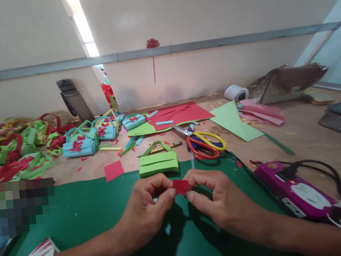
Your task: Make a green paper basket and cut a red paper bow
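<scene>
Between my two hands, over the green mat (85,216), is a small piece of red paper (181,186). My left hand (150,204) pinches its left edge between thumb and forefinger. The right edge is pinched the same way by my right hand (216,196). Just beyond my fingers stands a light green folded paper handbag (158,163) with a strap handle. A square of red paper (114,171) lies to its left. Scissors with red and yellow handles (204,146) rest past my right hand, and a cutter knife (160,148) lies behind the green bag.
Blue paper handbags with red flowers (79,146) stand at left, beside a pile of green and red paper pieces (7,156). A dark bottle (75,99) leans at the wall. Red sheets (187,112) lie behind. A purple power strip (294,190) with cables sits right.
</scene>
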Demonstrator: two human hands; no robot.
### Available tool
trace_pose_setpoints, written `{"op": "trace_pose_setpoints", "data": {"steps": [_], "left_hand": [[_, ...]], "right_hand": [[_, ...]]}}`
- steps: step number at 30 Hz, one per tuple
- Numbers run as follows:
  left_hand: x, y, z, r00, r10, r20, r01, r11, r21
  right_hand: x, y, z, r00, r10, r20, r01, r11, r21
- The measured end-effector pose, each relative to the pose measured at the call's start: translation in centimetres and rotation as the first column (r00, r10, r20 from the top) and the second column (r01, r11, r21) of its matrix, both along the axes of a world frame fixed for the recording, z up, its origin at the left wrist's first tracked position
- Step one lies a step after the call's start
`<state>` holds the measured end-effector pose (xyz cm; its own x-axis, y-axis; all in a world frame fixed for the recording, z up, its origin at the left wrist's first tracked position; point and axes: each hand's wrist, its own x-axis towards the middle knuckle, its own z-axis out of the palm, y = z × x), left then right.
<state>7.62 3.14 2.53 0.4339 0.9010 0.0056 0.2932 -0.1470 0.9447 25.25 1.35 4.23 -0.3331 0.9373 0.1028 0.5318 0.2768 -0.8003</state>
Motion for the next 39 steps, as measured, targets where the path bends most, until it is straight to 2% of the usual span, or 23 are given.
{"op": "trace_pose_setpoints", "data": {"steps": [7, 16, 25, 30, 34, 37, 39], "left_hand": [[-0.2, 0.3, 0.1, 0.997, 0.038, 0.060, -0.035, 0.998, -0.059], [0.6, -0.1, -0.5, 0.998, -0.039, 0.050, 0.045, 0.992, -0.116], [0.8, 0.0, -0.6, 0.985, -0.028, -0.171, 0.045, 0.994, 0.095], [0.5, 0.1, -0.6, 0.984, -0.006, -0.180, 0.026, 0.994, 0.108], [0.2, 0.2, 0.0, 0.988, 0.009, -0.153, 0.011, 0.991, 0.131], [0.1, 0.4, 0.4, 0.994, 0.041, -0.106, -0.033, 0.996, 0.079], [0.1, 0.5, 0.5, 0.998, 0.024, -0.057, -0.022, 0.999, 0.030]], "right_hand": [[0.5, 0.6, -0.3, 0.993, -0.058, -0.105, 0.054, 0.998, -0.038], [-0.2, 0.1, -1.2, 1.000, -0.023, 0.016, 0.022, 0.999, 0.045], [0.2, 0.0, -3.1, 0.993, 0.039, 0.107, -0.062, 0.973, 0.220], [0.4, 0.0, -3.0, 0.992, 0.025, 0.121, -0.052, 0.973, 0.226], [0.6, 0.2, -2.6, 0.994, 0.018, 0.106, -0.041, 0.976, 0.213], [0.8, 0.5, -2.4, 0.993, -0.010, 0.114, -0.011, 0.984, 0.177], [0.9, 0.6, -2.5, 0.994, -0.017, 0.108, 0.001, 0.989, 0.148]]}}
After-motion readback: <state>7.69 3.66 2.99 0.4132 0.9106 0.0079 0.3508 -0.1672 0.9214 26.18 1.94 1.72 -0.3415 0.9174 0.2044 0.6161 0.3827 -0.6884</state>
